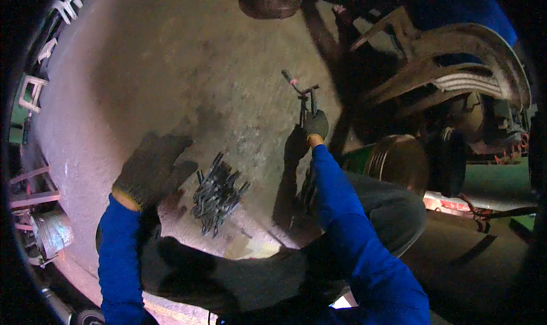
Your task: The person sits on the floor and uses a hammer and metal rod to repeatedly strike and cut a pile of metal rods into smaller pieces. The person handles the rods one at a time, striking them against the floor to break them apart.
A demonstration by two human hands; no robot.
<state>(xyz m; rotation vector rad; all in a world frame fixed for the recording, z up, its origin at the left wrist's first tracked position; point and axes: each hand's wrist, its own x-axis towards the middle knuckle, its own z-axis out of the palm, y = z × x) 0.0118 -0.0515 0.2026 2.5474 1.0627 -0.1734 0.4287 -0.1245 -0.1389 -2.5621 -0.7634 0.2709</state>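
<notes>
My left hand (154,168), in a dark work glove with a yellowish cuff, is held with its fingers stretched apart and nothing visible in it. To its right a pile of short dark metal pieces (219,196), rod-like and hooked, lies on the floor. My right hand (315,125), also gloved, is farther out and closed around dark metal rods (303,107). Beyond its fingers a thin crooked metal piece (296,83) with a thicker end sticks out; whether it is joined to the rods I cannot tell. The right fingers are mostly hidden in shadow.
A round container (272,3) with metal pieces stands at the far edge. On the right are a dirty plastic chair (456,57) and a large drum-like container (399,162). Pale stools (33,93) and a metal can (52,232) stand left. My bent legs (245,279) are close below.
</notes>
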